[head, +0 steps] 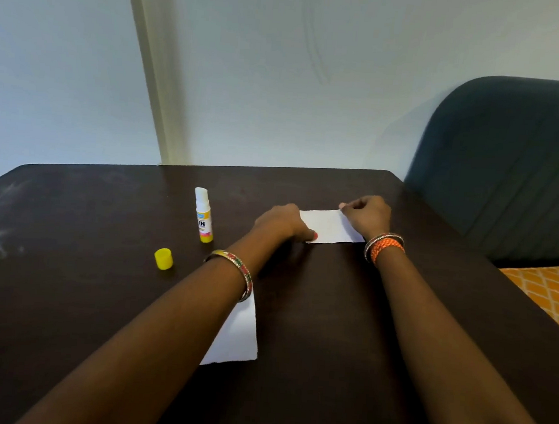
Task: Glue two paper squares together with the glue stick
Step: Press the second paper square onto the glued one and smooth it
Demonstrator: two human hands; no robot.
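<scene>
Head view: we are pinning a paper square (328,227) flat, left hand (282,222) pressing its left edge, right hand (367,214) pinching its far-right corner; uncapped glue stick (204,215) standing left.

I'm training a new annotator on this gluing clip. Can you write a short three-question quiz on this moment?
1. True or false: the glue stick stands upright with its cap on.
2. Which hand pinches the far corner of the paper square? A) left hand B) right hand
3. Fill in: the yellow cap stands on the table, nearer the person than the ____.

Key:
1. False; the cap is off and the white glue tip is bare.
2. B; the right hand pinches it, while the left hand presses the near left corner.
3. Glue stick.
</scene>
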